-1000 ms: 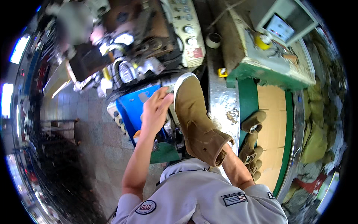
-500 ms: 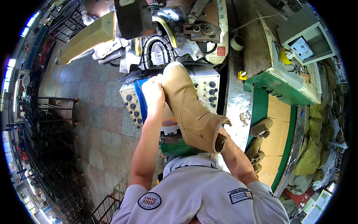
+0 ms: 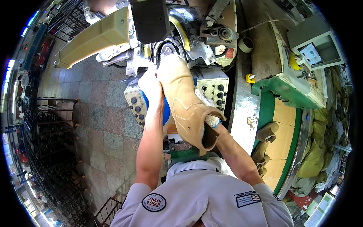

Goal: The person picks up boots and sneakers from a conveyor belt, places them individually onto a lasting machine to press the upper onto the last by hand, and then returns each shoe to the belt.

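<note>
**Two hands on one tan boot, toe up at the machine**

Two hands carry the work here, and I read both as mine from the forearms coming in at the lower edge. The tan boot [image 3: 184, 99] lies with its long axis running from the toe, up against the metal machine head [image 3: 189, 30], down and to the right to the open shaft near my chest. My left hand [image 3: 151, 85] is pressed flat along the left side of the forepart, fingers together against the leather, so that grip sits nearest the toe. My right hand [image 3: 210, 118] is at the shaft end and mostly hidden behind the boot; only a speckled glove shows at the collar, and I cannot tell whether its grip is clamped or loose. So the toe lies up and away from both grips, and the left hand is the nearer one to it.

Under the boot sits a pale control box [image 3: 211, 85] with rows of black knobs, partly covered by a blue panel. To the right, a green trough [image 3: 281, 125] lined with cardboard holds two more tan boots [image 3: 264, 142], lying on their sides, well apart from the one I hold. A tape roll [image 3: 246, 44] rests on the desk [image 3: 264, 56] beyond the machine.
</note>
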